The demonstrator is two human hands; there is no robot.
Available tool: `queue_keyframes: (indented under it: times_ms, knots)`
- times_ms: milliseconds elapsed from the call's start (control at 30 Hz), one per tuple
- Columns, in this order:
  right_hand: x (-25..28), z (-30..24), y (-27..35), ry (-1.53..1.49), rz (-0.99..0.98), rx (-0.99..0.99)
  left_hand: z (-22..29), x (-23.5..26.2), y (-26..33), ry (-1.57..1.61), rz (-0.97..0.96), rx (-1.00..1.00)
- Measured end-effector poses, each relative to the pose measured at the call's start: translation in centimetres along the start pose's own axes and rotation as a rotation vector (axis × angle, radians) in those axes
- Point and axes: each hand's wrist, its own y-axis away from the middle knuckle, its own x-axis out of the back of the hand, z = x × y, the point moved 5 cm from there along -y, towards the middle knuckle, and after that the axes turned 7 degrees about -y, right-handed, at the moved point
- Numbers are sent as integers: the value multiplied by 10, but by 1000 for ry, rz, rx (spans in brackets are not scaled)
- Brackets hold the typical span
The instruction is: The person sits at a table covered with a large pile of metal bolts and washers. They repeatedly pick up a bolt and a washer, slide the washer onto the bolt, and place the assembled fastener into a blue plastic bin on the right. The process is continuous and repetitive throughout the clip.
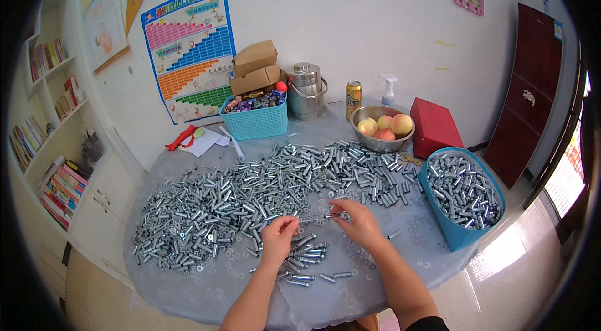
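Observation:
Over the near middle of the table, my left hand [280,238] is closed in a pinch on one end of a thin metal bolt [309,220]. The bolt points right, toward my right hand [355,222]. At its far end, the fingertips of my right hand pinch a small shiny metal part, too small to name surely. Beneath and between my hands lies a small group of thicker bolts with sleeves [307,254]. Just beyond my hands spreads a wide heap of loose metal sleeves and bolts [206,206], with washers scattered around it.
A blue bin [452,231] full of metal sleeves stands at the table's right edge. Along the back are a turquoise basket [255,124], a steel pot [305,96], a can [354,99], a spray bottle [388,90], a bowl of peaches [382,143] and a red box [435,127].

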Motion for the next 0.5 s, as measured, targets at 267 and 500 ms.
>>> queue_keyframes:
  times_ms: [267, 500]
  knots:
    - [-8, -15, -1, -41, -87, 5, 6, -3, 8, -27, 13, 49]
    - [-22, -19, 1, -133, -131, 43, 14, -14, 16, -36, -83, 51]
